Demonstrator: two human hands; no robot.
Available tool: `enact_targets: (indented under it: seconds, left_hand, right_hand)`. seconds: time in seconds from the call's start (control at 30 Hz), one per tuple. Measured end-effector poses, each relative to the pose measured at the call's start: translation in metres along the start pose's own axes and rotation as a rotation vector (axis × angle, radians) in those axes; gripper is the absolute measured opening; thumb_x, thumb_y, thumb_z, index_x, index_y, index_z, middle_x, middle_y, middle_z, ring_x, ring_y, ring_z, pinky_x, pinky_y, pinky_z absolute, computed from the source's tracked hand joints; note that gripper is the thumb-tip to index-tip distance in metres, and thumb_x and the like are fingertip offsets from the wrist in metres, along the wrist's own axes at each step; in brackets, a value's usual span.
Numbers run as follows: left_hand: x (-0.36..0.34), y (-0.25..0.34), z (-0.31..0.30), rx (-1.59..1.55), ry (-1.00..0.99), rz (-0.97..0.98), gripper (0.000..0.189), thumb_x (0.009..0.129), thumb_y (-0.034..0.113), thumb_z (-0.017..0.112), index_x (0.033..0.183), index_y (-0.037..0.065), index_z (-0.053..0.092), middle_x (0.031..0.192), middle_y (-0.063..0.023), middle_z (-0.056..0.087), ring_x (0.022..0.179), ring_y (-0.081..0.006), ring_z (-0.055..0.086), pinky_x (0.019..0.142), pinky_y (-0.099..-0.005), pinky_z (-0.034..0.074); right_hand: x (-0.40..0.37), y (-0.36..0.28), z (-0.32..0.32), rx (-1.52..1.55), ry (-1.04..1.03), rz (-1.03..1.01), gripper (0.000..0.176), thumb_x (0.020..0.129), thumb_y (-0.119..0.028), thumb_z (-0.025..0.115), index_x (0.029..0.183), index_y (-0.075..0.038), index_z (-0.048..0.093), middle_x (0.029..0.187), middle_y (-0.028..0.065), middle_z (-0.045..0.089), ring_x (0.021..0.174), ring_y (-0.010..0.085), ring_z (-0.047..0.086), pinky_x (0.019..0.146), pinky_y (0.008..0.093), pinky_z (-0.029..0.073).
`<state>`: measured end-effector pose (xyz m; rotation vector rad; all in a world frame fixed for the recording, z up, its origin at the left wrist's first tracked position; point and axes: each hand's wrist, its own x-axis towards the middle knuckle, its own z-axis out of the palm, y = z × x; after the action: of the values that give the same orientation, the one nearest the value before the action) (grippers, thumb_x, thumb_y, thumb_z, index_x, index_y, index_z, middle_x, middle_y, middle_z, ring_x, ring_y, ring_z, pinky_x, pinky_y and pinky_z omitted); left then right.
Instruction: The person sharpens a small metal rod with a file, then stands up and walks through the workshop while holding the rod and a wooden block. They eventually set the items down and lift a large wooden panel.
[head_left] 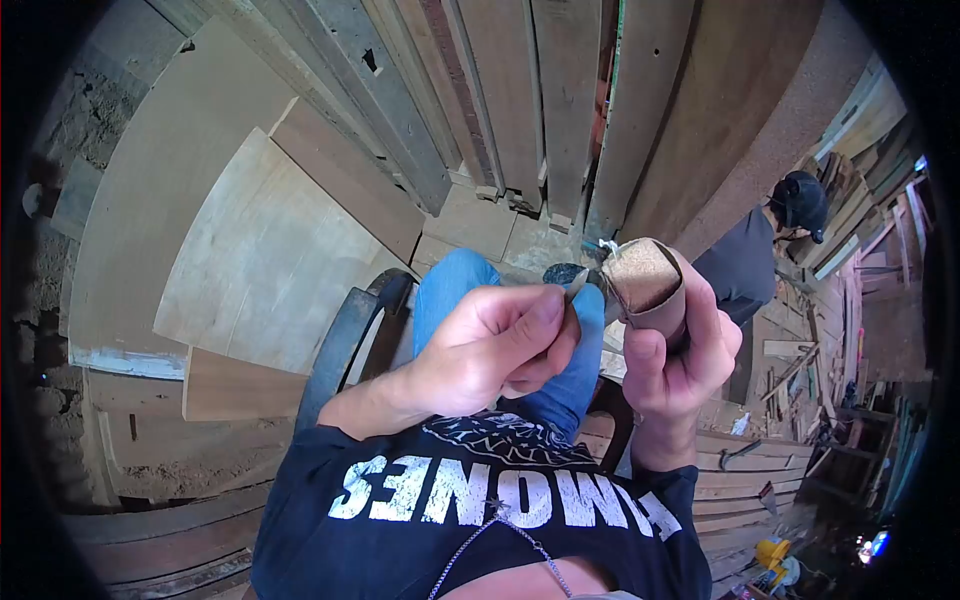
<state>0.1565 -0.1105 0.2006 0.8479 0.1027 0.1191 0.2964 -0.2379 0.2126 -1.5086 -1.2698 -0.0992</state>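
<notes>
My right hand (690,355) is wrapped around a stubby roll (645,283) with a brown outer skin and a grainy tan end, held up in front of my knees. A small white tuft (608,246) sticks out at its upper left edge. Close by on the left, my left hand (505,350) is closed in a pinch, thumb over the bent fingers. A thin, pale, pointed piece (577,286) shows at its fingertips, too small to name. The two hands are apart. Below them are my blue jeans (455,285).
Long wooden boards (505,100) stand ahead. Plywood sheets (265,245) lean at the left beside a dark chair arm (340,360). At the right, a person in a black cap (800,205) bends near scattered wood scraps (790,365). A yellow tool (772,560) lies at lower right.
</notes>
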Motion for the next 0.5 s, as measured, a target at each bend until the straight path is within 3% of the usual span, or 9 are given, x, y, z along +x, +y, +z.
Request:
enact_targets:
  seconds: [0.5]
  left_hand:
    - [0.009,0.0,-0.008,0.142,0.075,-0.031,0.043,0.104,0.032,0.036,0.076,0.004,0.05,0.056,0.0054,0.037,0.046,-0.0024,0.028,0.041,-0.0212,0.022]
  right_hand:
    - [0.005,0.01,0.015,-0.171,0.038,-0.132,0.046,0.078,-0.029,0.078,0.107,0.003,0.063,0.082,0.0171,0.067,0.068,0.0258,0.069,0.06,0.0301,0.053]
